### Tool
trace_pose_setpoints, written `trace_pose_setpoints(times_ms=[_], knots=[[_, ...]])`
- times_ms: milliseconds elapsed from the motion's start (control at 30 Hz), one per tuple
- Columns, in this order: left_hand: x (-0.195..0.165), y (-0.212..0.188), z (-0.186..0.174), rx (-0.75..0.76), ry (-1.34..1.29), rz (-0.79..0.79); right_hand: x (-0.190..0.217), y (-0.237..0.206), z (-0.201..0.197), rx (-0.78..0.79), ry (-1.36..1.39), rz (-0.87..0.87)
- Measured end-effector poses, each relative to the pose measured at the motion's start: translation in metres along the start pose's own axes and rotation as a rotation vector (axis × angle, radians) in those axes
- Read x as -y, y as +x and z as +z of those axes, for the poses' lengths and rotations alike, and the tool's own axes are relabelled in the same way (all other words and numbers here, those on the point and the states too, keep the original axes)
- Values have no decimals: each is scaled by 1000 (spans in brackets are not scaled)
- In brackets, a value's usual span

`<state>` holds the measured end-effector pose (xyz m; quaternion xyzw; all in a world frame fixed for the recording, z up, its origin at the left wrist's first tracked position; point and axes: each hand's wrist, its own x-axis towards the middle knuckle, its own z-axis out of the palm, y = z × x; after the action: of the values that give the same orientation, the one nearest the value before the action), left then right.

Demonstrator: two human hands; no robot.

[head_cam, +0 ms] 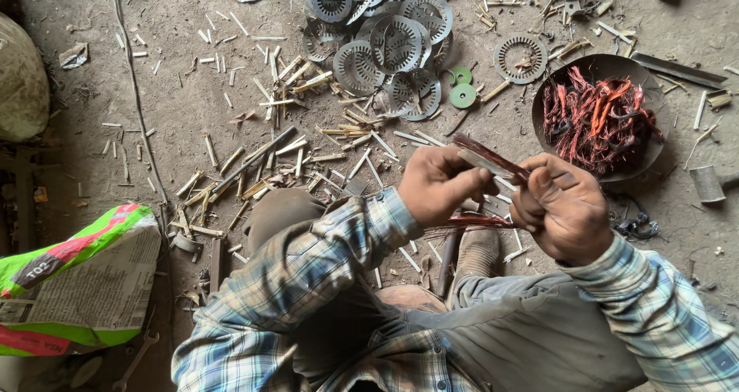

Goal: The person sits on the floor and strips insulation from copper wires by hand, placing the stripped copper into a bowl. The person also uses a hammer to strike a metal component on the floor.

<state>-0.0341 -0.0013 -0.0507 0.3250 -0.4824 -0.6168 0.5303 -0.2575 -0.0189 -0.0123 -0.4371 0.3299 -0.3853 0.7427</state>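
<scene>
Head camera looks steeply down (close) at floor (185, 107).

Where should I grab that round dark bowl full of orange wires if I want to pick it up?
Probably by the bare rim of the bowl on its left side, coming from above. The copper wires heap toward the middle and right, so that edge looks free for fingers. It lies flat on the ground.

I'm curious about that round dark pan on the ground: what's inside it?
The pan holds a tangled heap of reddish-orange copper wire. The heap covers most of the pan's bottom, so anything beneath the wire cannot be seen.
</scene>
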Motion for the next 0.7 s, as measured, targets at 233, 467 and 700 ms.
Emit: trace_pose_setpoints(times_ms=[233,467,700], knots=[[5,12,7,-234,79,-95,4,7,25,35,-1058,-544],[2,17,12,-316,140,-95,-6,9,19,-237,-653,-288],[13,21,13,-249,-55,-83,-16,11,5,-313,-577,-426]])
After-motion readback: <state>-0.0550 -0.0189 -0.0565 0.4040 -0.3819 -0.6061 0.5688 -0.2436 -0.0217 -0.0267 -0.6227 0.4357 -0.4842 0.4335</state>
